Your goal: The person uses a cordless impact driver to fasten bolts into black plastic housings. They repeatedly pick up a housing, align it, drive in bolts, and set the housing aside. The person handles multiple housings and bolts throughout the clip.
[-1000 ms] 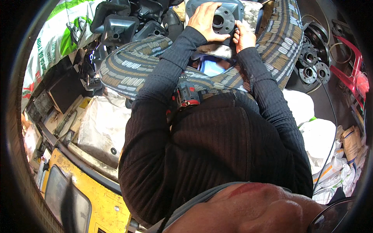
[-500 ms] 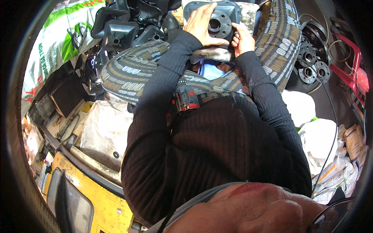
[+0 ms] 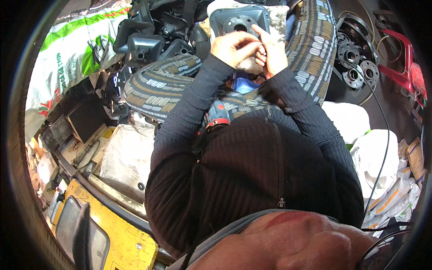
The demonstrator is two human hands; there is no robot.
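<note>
White woven sack (image 3: 67, 54) with green print, upper left; contents hidden. Pile of black square-flanged housings (image 3: 148, 40) beside it. Grey square-flanged housing (image 3: 238, 20) with round centre hole on person's lap, top centre. Metal flanged discs (image 3: 355, 63) on dark floor, right. Cordless drill (image 3: 216, 119) against chest. Left hand (image 3: 234, 47) curled, fingertips pinched together with right hand (image 3: 270, 54) just below housing; held item too small to tell.

Whatever left hand (image 3: 234, 47) & right hand (image 3: 269, 56) pinch is hidden by fingers.
</note>
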